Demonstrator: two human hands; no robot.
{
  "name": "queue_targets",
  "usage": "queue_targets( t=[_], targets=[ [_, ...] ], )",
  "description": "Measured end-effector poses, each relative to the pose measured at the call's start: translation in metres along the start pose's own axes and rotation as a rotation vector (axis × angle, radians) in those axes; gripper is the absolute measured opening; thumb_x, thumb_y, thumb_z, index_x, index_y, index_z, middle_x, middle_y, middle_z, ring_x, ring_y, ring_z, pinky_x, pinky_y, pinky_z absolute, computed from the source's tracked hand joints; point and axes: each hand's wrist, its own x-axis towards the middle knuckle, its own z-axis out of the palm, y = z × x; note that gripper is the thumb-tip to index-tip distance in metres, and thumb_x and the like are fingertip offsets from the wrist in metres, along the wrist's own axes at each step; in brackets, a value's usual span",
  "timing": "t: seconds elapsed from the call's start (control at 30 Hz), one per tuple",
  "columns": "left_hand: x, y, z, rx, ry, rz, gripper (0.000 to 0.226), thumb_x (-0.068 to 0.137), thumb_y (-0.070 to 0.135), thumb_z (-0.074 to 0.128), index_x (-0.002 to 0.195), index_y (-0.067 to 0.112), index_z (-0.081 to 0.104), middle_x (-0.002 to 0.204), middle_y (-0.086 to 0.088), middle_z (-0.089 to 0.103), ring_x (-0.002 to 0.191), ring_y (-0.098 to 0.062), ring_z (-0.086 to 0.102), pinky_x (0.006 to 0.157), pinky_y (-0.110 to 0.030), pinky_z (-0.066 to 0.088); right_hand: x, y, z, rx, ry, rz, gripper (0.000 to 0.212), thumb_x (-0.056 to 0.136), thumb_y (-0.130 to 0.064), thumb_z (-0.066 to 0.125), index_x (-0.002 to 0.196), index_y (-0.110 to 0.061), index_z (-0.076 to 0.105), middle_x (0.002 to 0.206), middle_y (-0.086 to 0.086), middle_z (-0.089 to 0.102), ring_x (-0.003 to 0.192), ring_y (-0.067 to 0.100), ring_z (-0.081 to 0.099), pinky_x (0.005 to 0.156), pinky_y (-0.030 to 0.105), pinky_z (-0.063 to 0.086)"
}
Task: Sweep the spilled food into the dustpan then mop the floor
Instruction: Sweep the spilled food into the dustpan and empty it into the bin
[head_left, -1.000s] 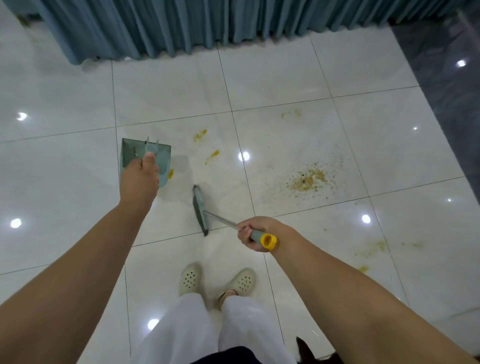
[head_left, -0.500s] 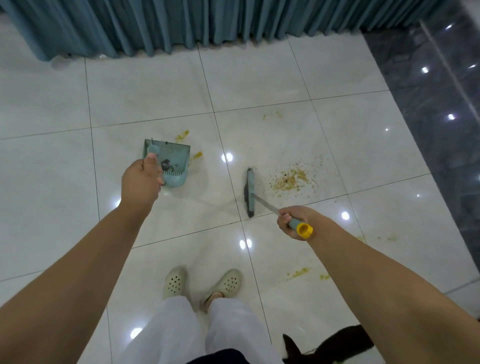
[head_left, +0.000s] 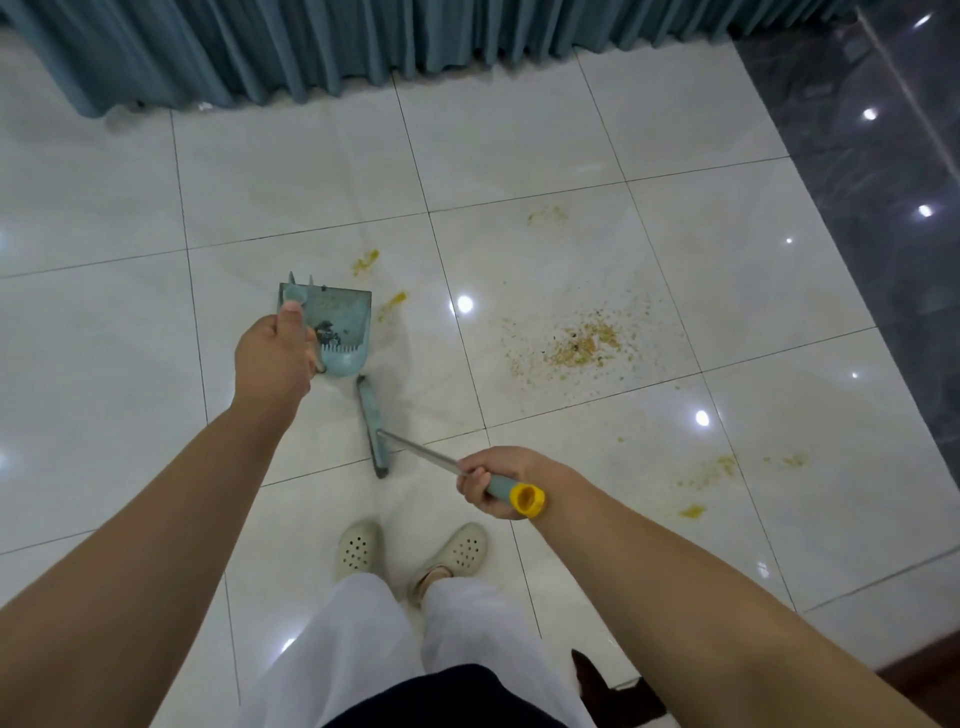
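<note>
1. The spilled food (head_left: 582, 343) is lying as a scatter of yellow-brown crumbs on the white tiled floor (head_left: 545, 135), on the tile to the right of the dustpan and well apart from it.
2. Smaller yellow smears (head_left: 366, 260) are sitting just beyond the dustpan's far right corner, and more bits (head_left: 719, 467) are dotting the tile nearer the floor's right edge, beside the dark tiles (head_left: 883, 156).
3. The teal dustpan (head_left: 335, 325) is hovering tilted over the floor, with some dark debris showing inside it.
4. The left hand (head_left: 272, 364) is gripping the dustpan's handle, thumb pressed along the top.
5. The broom (head_left: 371, 423) is standing with its teal head just below the dustpan, apparently on the floor, its metal shaft slanting back to the right.
6. The right hand (head_left: 498, 480) is clenching the broom's grey grip, just ahead of the yellow end cap.
7. Two cream clogs (head_left: 358, 551) and white trousers are showing below the tools.
8. A teal curtain (head_left: 363, 41) is hanging along the floor's far edge.
</note>
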Motion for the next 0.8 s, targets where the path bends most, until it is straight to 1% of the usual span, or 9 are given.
queue_targets(
  t=[0.07, 0.17, 0.33, 0.4, 0.5, 0.6, 0.7, 0.8],
  targets=[
    [-0.004, -0.001, 0.004, -0.006, 0.004, -0.010, 0.043, 0.101, 0.040, 0.034, 0.070, 0.014, 0.049, 0.057, -0.004, 0.040, 0.045, -0.014, 0.034, 0.043, -0.022, 0.028, 0.002, 0.003, -0.005, -0.014, 0.022, 0.021, 0.023, 0.101, -0.013, 0.042, 0.080, -0.003, 0.045, 0.045, 0.008, 0.045, 0.024, 0.008, 0.039, 0.026, 0.015, 0.035],
    [-0.010, -0.002, 0.017, 0.000, 0.014, -0.030, 0.043, 0.101, 0.040, 0.035, 0.069, 0.014, 0.048, 0.059, -0.004, 0.041, 0.048, -0.015, 0.035, 0.044, -0.025, 0.030, -0.008, 0.000, -0.028, -0.008, 0.066, 0.003, 0.024, 0.101, -0.014, 0.044, 0.079, -0.003, 0.046, 0.044, 0.008, 0.046, 0.024, 0.008, 0.039, 0.025, 0.015, 0.035],
    [-0.017, -0.003, 0.048, 0.050, 0.037, -0.044, 0.045, 0.100, 0.043, 0.036, 0.067, 0.016, 0.049, 0.062, -0.003, 0.047, 0.052, -0.016, 0.043, 0.052, -0.027, 0.036, -0.042, -0.013, -0.080, 0.083, 0.134, -0.106, 0.020, 0.101, -0.011, 0.042, 0.083, -0.003, 0.045, 0.044, 0.009, 0.046, 0.025, 0.008, 0.039, 0.026, 0.014, 0.035],
    [-0.019, -0.006, 0.063, 0.065, 0.037, -0.040, 0.045, 0.100, 0.043, 0.035, 0.067, 0.017, 0.050, 0.062, -0.003, 0.048, 0.053, -0.016, 0.044, 0.054, -0.027, 0.037, -0.053, -0.015, -0.100, 0.122, 0.145, -0.140, 0.019, 0.101, -0.011, 0.042, 0.083, -0.003, 0.045, 0.044, 0.010, 0.046, 0.025, 0.008, 0.039, 0.026, 0.013, 0.036],
    [-0.023, -0.008, 0.083, 0.015, 0.025, -0.046, 0.044, 0.099, 0.045, 0.036, 0.068, 0.018, 0.052, 0.061, -0.002, 0.048, 0.052, -0.016, 0.044, 0.054, -0.027, 0.036, -0.066, -0.020, -0.127, 0.179, 0.157, -0.180, 0.019, 0.100, -0.011, 0.043, 0.084, -0.003, 0.044, 0.044, 0.011, 0.047, 0.025, 0.009, 0.040, 0.026, 0.014, 0.036],
    [-0.020, -0.005, 0.096, 0.011, 0.008, -0.039, 0.044, 0.099, 0.046, 0.036, 0.069, 0.018, 0.052, 0.061, -0.002, 0.048, 0.051, -0.016, 0.043, 0.051, -0.026, 0.035, -0.078, -0.028, -0.144, 0.203, 0.174, -0.222, 0.020, 0.102, -0.012, 0.040, 0.084, -0.003, 0.044, 0.044, 0.011, 0.046, 0.024, 0.009, 0.040, 0.026, 0.013, 0.036],
    [-0.016, 0.003, 0.104, -0.055, -0.024, -0.044, 0.043, 0.098, 0.045, 0.038, 0.065, 0.019, 0.047, 0.058, -0.003, 0.042, 0.046, -0.015, 0.036, 0.044, -0.022, 0.029, -0.088, -0.039, -0.153, 0.200, 0.221, -0.257, 0.021, 0.102, -0.012, 0.040, 0.084, -0.003, 0.043, 0.049, 0.010, 0.046, 0.023, 0.009, 0.039, 0.025, 0.013, 0.035],
    [-0.009, 0.013, 0.108, -0.060, -0.041, -0.036, 0.044, 0.099, 0.045, 0.038, 0.065, 0.018, 0.047, 0.057, -0.002, 0.042, 0.046, -0.014, 0.035, 0.043, -0.022, 0.028, -0.096, -0.054, -0.157, 0.186, 0.257, -0.278, 0.019, 0.102, -0.011, 0.039, 0.085, -0.006, 0.041, 0.043, 0.008, 0.044, 0.022, 0.009, 0.038, 0.025, 0.012, 0.034]
  ],
)
